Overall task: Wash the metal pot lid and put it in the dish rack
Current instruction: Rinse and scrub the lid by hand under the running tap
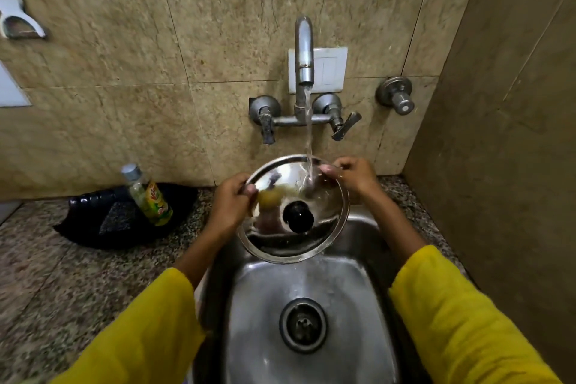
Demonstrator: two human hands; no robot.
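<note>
1. A person in yellow sleeves is standing at a steel sink (367, 259), seen from above, centre-bottom of frame.
2. Both hands are holding a shiny metal pot lid (296, 196) w/ a black knob (297, 216), tilted under the tap (304, 50) at centre frame, above the sink's far edge.
3. Water is running from the spout onto the lid's upper right part & spilling off its lower rim into the basin.
4. Left hand (230, 199): fingers are curling round the lid's left rim, pinching it. Right hand (352, 176): fingers are pinching the upper right rim.
5. At left of frame, a dish soap bottle (149, 196) is lying on a black tray (103, 218) on the speckled stone table (46, 259).
6. Progress, as a judgement: rinsing is under way; no suds are visible, so washing is prob. nearing its end. Left to do: placing the lid in the dish rack, which isn't in view.
</note>
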